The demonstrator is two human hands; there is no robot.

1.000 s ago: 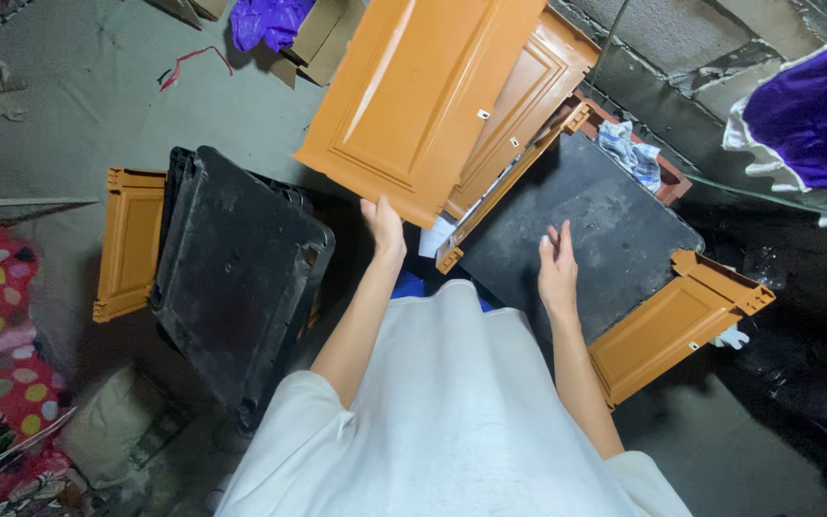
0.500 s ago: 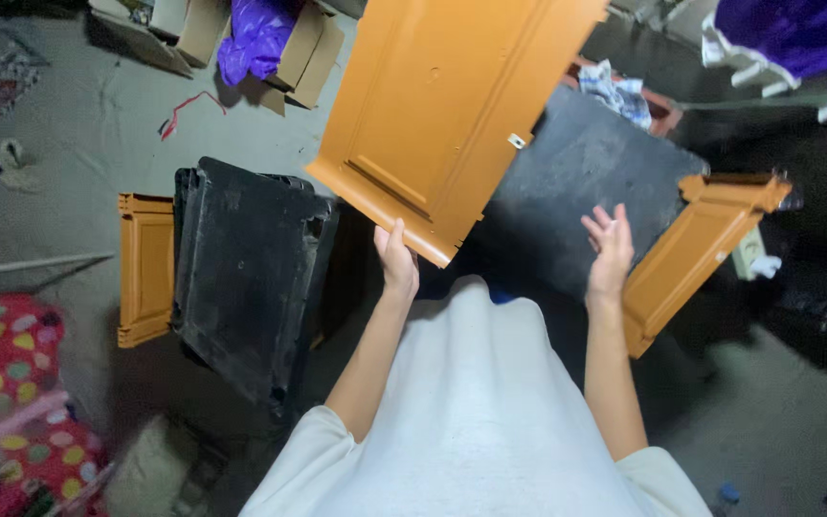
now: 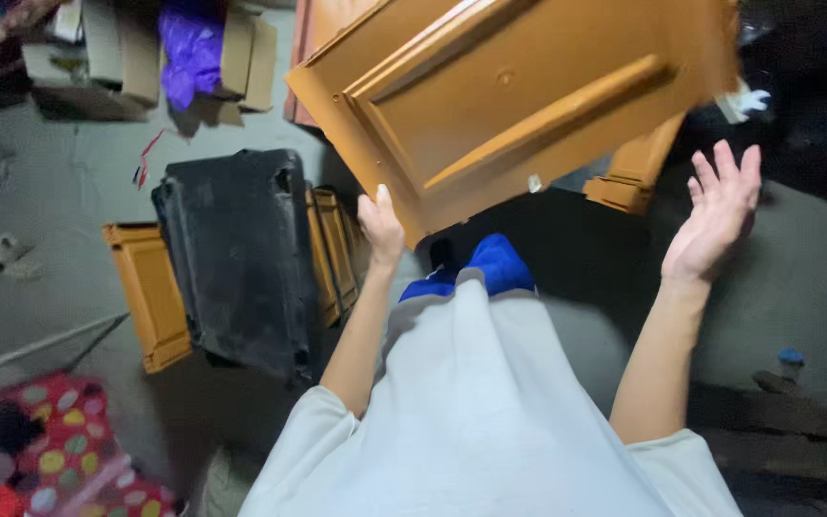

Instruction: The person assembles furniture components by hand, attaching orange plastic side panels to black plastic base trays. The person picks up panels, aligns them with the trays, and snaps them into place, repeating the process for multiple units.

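Orange-brown door panel (image 3: 519, 105) showing plain, patternless. Black panel (image 3: 236, 254) lying matte, dusty. Smaller orange panel (image 3: 148, 295) matching door colour. Purple bag (image 3: 190, 56) sitting in tan cardboard box (image 3: 251, 57). Red cloth (image 3: 55, 450) showing multicoloured dots. White shirt (image 3: 480, 421), blue shoes (image 3: 490, 268), grey floor (image 3: 69, 182).

One camera only, worn on the head, looking steeply down the person's own front at the floor (image 3: 69, 172). It sits close: the shirt (image 3: 490, 412) fills the frame from 5 to 7 o'clock (nearest of all), and the orange panel (image 3: 519, 105) crowds 12 to 1 o'clock. No second view shares the scene.
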